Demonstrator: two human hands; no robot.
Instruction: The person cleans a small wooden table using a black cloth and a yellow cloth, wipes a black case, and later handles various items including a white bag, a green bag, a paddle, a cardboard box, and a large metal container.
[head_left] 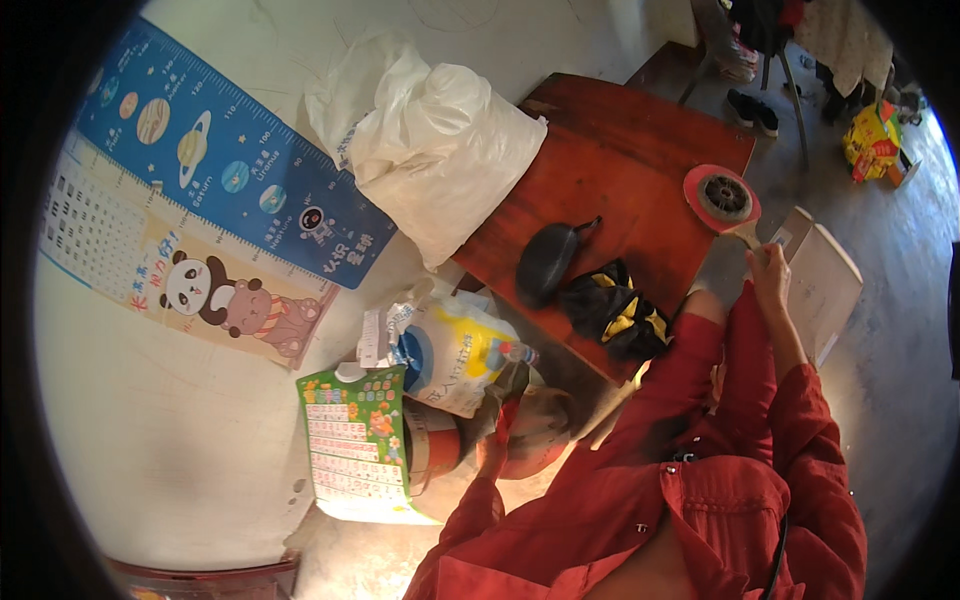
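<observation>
My right hand [772, 268] is closed on a pale flat piece at the red table's right edge, just below a pink-rimmed disc [722, 198] with a dark spoked middle. My left hand [490, 452], low and in shade, is closed around a dark and red object [505, 410] too shadowed to name, beside a white-and-yellow package [450, 355]. On the red wooden table [610, 140] lie a black case [548, 262] and black-and-yellow cloth items [615, 312].
A white plastic sack [430, 160] leans by the wall with educational posters [200, 170]. A green chart [350, 450] stands over containers at lower left. Cardboard [825, 280] is right of my knees. Chair legs, black shoes [750, 115] and a yellow bag [865, 140] are at upper right.
</observation>
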